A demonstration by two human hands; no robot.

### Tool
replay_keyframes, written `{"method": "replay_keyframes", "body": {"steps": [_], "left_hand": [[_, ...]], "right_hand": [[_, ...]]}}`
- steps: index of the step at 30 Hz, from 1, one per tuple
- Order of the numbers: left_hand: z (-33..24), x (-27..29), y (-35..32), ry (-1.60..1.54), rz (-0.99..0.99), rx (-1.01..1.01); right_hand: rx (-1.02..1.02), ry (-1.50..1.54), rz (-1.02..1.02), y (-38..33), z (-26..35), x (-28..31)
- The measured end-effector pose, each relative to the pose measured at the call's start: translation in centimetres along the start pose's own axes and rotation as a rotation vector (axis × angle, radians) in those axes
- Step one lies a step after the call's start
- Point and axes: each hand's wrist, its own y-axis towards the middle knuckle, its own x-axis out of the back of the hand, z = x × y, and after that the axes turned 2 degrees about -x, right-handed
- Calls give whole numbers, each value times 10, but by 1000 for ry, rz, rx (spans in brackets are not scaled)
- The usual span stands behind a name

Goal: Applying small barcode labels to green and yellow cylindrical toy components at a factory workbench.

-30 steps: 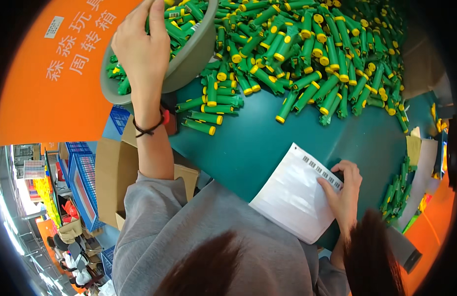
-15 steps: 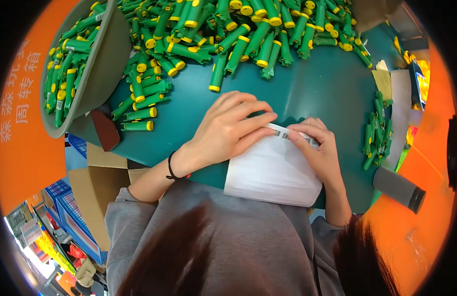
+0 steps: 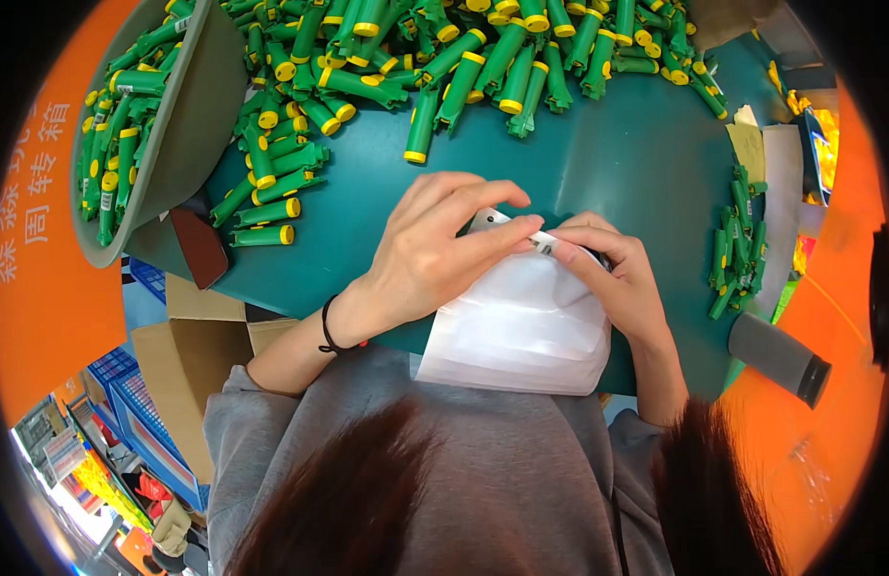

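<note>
The lower edge of a stack of white plastic bags lies against the front of the grey sweatshirt, reaching past the near edge of the green tabletop. At the stack's upper edge, the right hand grasps the bags, thumb on top and fingers curled beneath. The left hand arches over the other end of that edge, thumb tip at the printed strip and index finger bent above it; whether they pinch a bag, I cannot tell. Off the table's left edge sits an open cardboard box; toward the right edge lies a dark grey cylinder, well apart from the right hand. Beyond it is a small heap of green plastic pieces. A strip of tabletop separates the fingers from the pile of yellow-capped green tubes; to its left leans a filled grey tub.
</note>
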Motion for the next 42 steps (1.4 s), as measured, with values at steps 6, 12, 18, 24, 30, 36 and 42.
{"method": "replay_keyframes", "body": {"steps": [6, 12, 18, 24, 30, 36, 42], "left_hand": [[4, 3, -14, 226, -60, -188], [9, -1, -15, -20, -136, -26], [11, 3, -14, -33, -119, 34], [5, 15, -9, -178, -62, 159], [16, 12, -10, -17, -80, 25], [1, 7, -9, -233, -131, 255], [1, 10, -5, -249, -141, 326]], "right_hand": [[-1, -50, -44, 2, -1, -5], [0, -171, -68, 9, 7, -4], [76, -181, 72, 20, 14, -2], [206, -262, 145, 22, 18, 2], [152, -477, 187, 27, 37, 5], [112, -209, 99, 24, 27, -5], [169, -140, 39, 21, 14, -15]]}}
